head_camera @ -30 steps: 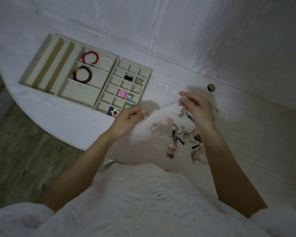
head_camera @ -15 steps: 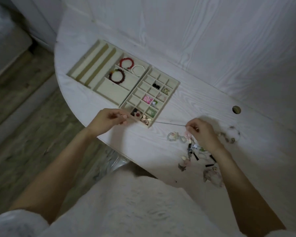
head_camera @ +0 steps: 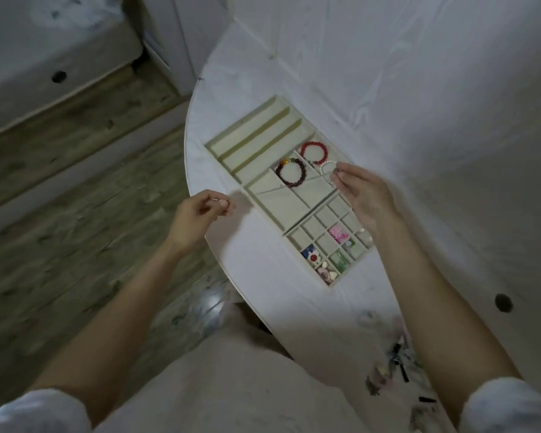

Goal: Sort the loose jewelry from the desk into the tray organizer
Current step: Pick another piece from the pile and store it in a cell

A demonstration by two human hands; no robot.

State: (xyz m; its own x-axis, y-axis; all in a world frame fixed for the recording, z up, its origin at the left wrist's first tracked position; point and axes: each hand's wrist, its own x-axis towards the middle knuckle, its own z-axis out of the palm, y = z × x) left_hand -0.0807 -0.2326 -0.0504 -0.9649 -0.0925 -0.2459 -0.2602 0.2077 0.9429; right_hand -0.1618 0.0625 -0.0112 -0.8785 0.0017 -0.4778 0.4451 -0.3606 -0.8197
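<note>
a white wood-grain desk [head_camera: 263,285] curves through the middle of the frame, with a white wall at the upper right and grey plank flooring down the left side. the beige tray organizer [head_camera: 222,142] lies on the desk in the centre, long slots at its upper left and a small-cell grid at its lower right.

a thin chain [head_camera: 289,186] is strung in the air over the wide compartments at the tray's middle. the left hand [head_camera: 197,215], left of centre and past the desk edge, pinches one end between thumb and fingertip, other fingers loosely curled. the right hand [head_camera: 361,193], right of centre, pinches the other end the same way, just beside a white bead bracelet [head_camera: 325,165]. a red bracelet [head_camera: 314,151] and a dark bead bracelet [head_camera: 291,174] already sit in their compartments.

the chain looks very light, limp and prone to knotting, so holding both ends and keeping it taut seems the safe grip; it probably suits a long slot. the remaining loose jewelry pile [head_camera: 391,367] lies blurred at the lower right.
</note>
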